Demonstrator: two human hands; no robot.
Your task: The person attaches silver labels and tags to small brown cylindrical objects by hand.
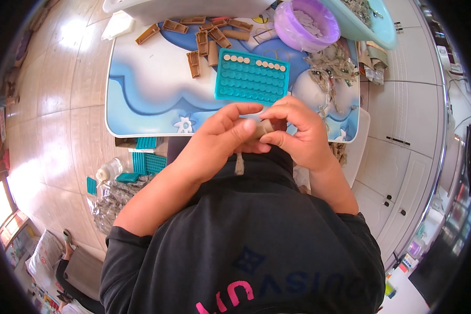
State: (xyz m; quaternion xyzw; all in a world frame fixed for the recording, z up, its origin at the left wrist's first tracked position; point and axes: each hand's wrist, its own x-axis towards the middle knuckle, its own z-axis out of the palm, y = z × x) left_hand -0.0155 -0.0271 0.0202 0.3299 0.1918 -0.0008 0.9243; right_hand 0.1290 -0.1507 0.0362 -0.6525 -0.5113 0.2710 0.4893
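Observation:
Above the near edge of the table, both hands come together on a small tan piece (264, 129), its shape partly covered by fingers. My right hand (296, 125) pinches it between thumb and fingertips. My left hand (226, 132) closes on its other side, with the index finger stretched toward the right fingertips. Just beyond the hands lies a teal tray (252, 78) with rows of round wells. Several whitish round pieces (237, 59) sit in its farthest row, with a gap between two groups.
Brown hollow plastic parts (202, 44) lie scattered behind the tray. A purple basin (283, 32) holds white pieces; a light-blue basin (370, 37) stands far right. Clear bags of small parts (333, 70) cover the table's right side. More teal trays (150, 163) are down at left.

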